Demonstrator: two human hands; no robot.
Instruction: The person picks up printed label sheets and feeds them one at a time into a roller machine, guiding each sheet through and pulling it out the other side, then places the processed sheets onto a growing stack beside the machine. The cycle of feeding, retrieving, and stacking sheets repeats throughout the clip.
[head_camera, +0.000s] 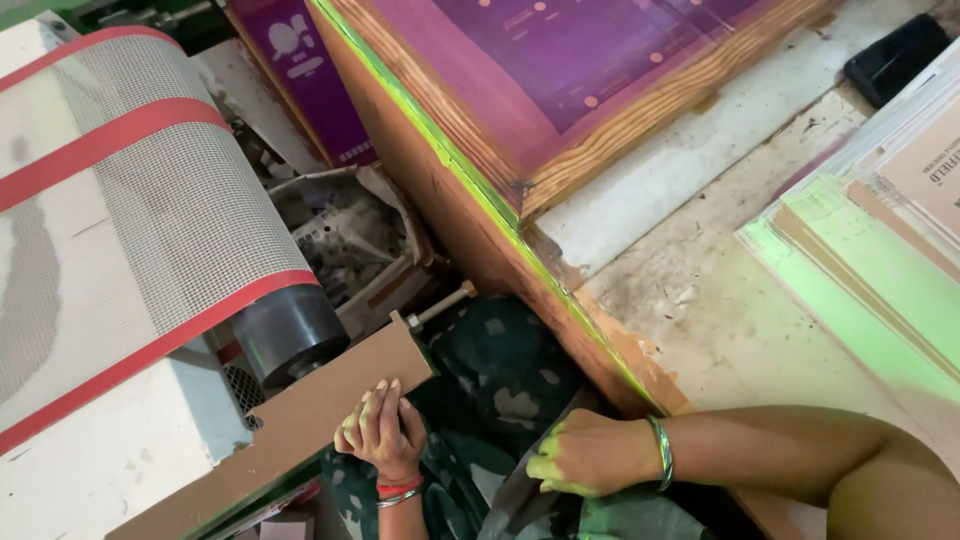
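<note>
My left hand (380, 432) rests on the lower edge of a long brown cardboard sheet (300, 425), fingers curled against it, red and silver bangles at the wrist. The sheet lies slanted beside a black roller (290, 335). My right hand (590, 455) is closed in a fist, its fingers stained green, with a metal bangle (660, 450) on the wrist. It sits against the dark green patterned cloth (500, 380) on my lap, just under the wooden table edge (560, 300). Whether it grips the cloth is unclear.
A white mesh conveyor belt (150, 200) with red stripes runs on the left. A wooden frame with a purple screen (560, 70) lies on the stained table (720, 300). Green-edged card stacks (870, 260) sit at right, a scrap-filled box (350, 240) between belt and table.
</note>
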